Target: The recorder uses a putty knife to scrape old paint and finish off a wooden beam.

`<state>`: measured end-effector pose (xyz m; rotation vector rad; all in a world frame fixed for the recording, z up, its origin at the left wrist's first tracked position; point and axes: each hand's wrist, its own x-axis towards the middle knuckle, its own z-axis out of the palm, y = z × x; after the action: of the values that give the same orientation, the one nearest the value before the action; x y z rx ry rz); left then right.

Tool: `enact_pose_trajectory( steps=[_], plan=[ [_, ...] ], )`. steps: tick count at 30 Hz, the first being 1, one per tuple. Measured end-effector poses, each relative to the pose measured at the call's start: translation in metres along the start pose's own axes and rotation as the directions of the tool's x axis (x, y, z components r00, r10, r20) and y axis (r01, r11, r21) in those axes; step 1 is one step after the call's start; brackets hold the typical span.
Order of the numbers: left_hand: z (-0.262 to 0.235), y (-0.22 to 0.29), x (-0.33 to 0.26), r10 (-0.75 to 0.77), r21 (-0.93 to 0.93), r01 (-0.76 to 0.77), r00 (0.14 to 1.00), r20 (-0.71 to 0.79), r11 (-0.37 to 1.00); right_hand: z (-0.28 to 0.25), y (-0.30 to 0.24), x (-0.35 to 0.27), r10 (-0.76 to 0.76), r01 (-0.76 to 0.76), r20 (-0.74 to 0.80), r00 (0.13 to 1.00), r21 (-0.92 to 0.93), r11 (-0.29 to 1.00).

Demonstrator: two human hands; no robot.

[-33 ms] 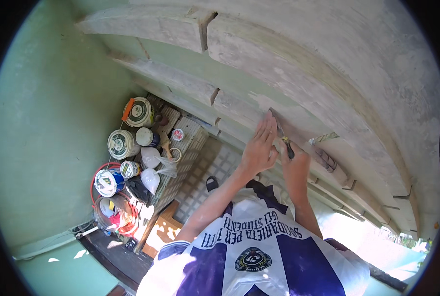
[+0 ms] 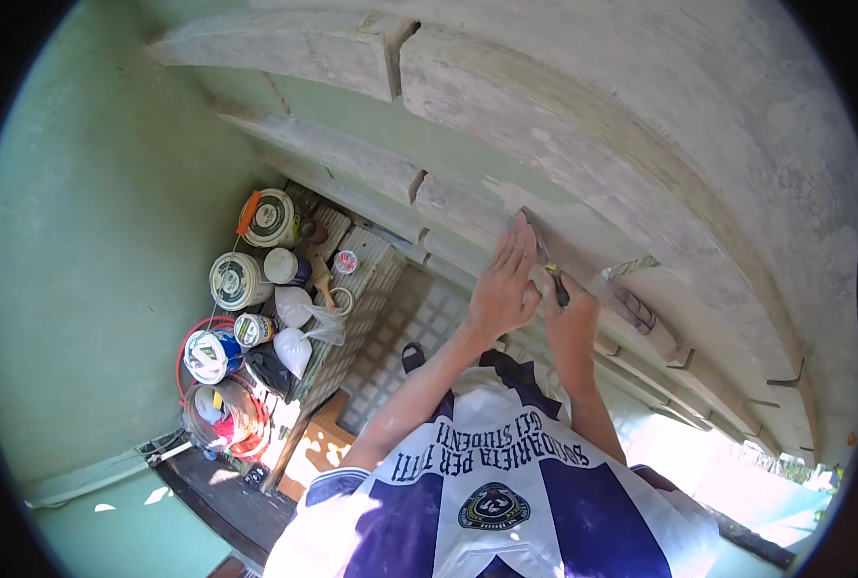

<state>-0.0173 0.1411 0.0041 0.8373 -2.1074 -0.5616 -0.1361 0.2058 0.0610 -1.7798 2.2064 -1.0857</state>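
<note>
My right hand (image 2: 572, 323) is closed around the dark and yellow handle of a putty knife (image 2: 557, 281). Its narrow metal blade reaches up and left to the wall surface beside a raised horizontal moulding (image 2: 468, 207). My left hand (image 2: 499, 289) lies flat with its fingers stretched out, the fingertips right beside the blade's tip at the moulding. Pale filler (image 2: 545, 200) is smeared on the green wall just above. The blade's edge is partly hidden by my left fingers.
At the left, a slatted bench (image 2: 362, 270) carries several paint buckets (image 2: 238, 280), plastic bags of white powder (image 2: 293, 353) and a roll of tape (image 2: 343, 302). Upper mouldings (image 2: 602, 116) with gaps curve across the wall. A clear tub with a red hose (image 2: 246, 424) stands lower left.
Both hands and the putty knife have shifted slightly to the left and up along the moulding. The grip on the knife is the same.
</note>
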Motion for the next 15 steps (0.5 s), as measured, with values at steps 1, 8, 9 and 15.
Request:
enact_pose_trajectory(
  steps=[1,8,9,15],
  plan=[
    [0.0,0.001,-0.001,-0.01,0.013,0.01,1.0,-0.016,1.0,0.004,0.001,-0.002,-0.006,0.007,-0.013,1.0,0.069,0.998],
    [-0.002,0.0,0.0,-0.037,0.03,0.04,0.996,-0.08,0.999,0.01,-0.001,0.009,0.058,-0.062,0.09,0.994,0.044,0.997],
    [-0.003,0.001,0.004,-0.035,0.024,0.037,0.996,-0.079,0.999,0.012,-0.006,0.014,0.061,-0.065,0.087,0.994,0.04,0.997],
    [-0.014,-0.007,0.0,-0.091,0.009,0.091,0.996,-0.022,0.996,0.012,-0.004,0.013,-0.061,0.06,0.016,0.998,0.082,0.995]
  ],
)
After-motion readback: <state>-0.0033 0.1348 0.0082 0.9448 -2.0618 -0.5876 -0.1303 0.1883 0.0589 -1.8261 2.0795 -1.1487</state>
